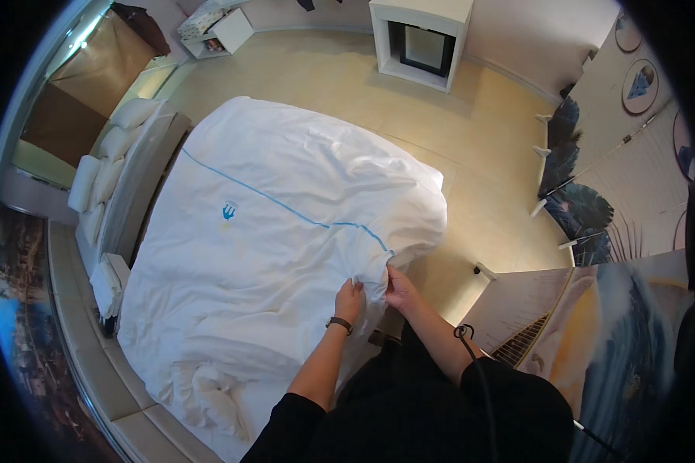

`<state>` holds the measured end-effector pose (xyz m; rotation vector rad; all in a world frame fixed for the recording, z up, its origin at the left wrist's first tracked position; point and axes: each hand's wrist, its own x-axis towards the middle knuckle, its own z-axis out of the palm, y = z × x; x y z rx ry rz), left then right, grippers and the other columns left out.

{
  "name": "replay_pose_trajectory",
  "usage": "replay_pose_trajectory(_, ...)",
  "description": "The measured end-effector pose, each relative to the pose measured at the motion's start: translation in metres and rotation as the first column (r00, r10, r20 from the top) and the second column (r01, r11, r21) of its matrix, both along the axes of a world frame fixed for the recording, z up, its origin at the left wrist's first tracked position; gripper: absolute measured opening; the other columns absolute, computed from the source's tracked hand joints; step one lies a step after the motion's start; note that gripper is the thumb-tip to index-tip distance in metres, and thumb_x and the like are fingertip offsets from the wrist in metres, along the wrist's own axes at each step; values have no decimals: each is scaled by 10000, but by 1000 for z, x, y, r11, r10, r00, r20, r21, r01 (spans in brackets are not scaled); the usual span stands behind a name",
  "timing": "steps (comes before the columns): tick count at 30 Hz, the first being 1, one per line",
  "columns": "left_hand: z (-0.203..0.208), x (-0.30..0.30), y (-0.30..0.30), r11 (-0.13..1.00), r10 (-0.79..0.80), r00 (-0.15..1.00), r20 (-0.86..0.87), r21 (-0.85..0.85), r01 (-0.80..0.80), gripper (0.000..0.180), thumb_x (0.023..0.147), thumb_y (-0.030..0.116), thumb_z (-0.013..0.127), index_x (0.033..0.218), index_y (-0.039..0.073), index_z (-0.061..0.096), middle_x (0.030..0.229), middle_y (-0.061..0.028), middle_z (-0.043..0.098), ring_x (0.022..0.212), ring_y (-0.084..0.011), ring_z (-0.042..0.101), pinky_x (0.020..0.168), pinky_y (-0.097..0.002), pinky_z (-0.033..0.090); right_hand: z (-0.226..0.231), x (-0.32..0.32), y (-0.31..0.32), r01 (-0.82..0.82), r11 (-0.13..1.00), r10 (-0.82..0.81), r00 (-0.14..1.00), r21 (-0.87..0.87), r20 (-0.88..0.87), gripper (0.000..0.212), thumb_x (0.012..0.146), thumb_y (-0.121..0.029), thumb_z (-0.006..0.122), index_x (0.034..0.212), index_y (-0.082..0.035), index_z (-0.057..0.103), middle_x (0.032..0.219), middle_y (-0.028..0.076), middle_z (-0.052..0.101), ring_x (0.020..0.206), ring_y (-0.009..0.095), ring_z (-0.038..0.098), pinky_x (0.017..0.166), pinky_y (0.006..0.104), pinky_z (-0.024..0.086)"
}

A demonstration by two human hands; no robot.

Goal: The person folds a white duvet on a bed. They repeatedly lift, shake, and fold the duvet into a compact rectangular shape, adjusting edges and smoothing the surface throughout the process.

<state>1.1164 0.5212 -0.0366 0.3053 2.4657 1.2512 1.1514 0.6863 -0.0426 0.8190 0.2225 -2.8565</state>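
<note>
A white duvet cover (278,255) with a thin blue stripe and a small blue emblem lies rumpled across a large bed. At its near right edge, my left hand (350,299) pinches a fold of the fabric, a dark band around the wrist. My right hand (397,288) grips the same edge just to the right, close to where the blue stripe ends. The cloth bunches up between both hands. My fingertips are partly hidden in the folds. Toward the lower left, the fabric is heaped in a thick crumple.
White pillows (104,181) rest on a pale sofa beyond the bed's left side. A padded grey headboard (131,401) curves along the lower left. A white cabinet (417,9) stands at the far wall. Printed folding panels (594,309) on feet stand at the right. A dark cable hangs by my right arm.
</note>
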Motion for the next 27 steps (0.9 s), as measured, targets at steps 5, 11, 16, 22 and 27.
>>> replay_pose_trajectory(5,17,5,0,994,-62,985,161,94,47,300,980,258,466,954,-12,592,809,-149,598,756,-222,555,730,-326,443,-23,44,40,30,878,-119,980,477,158,142,869,-92,593,969,9,584,952,139,648,895,249,641,772,399,547)
replay_pose_trajectory(11,28,14,18,971,-91,979,180,235,47,308,978,266,472,907,-12,585,730,-124,580,702,-210,533,687,-325,435,-127,109,62,31,817,-259,912,575,319,90,833,-64,627,900,-13,594,736,62,606,608,203,594,588,300,509)
replay_pose_trajectory(16,43,14,15,926,-31,931,364,361,-111,305,984,242,459,945,-25,602,809,-57,614,734,-162,519,716,-301,441,-53,74,33,-58,995,50,992,75,115,415,861,-295,654,1144,-18,531,1044,112,612,909,263,612,810,408,510)
replay_pose_trajectory(22,15,39,1,984,-117,993,-9,134,117,278,934,224,516,1005,-35,587,941,-199,608,912,-343,571,817,-365,450,-22,37,-15,-186,965,154,973,183,175,412,820,-163,627,1173,5,497,1057,164,597,965,316,608,900,456,505)
replay_pose_trajectory(27,-35,111,-93,855,472,876,101,191,-483,237,869,145,585,1046,-11,609,1061,-196,596,1009,-295,574,868,-399,457,-42,30,0,-239,936,157,940,259,303,492,677,11,500,1163,69,444,1032,227,567,968,400,582,887,510,509)
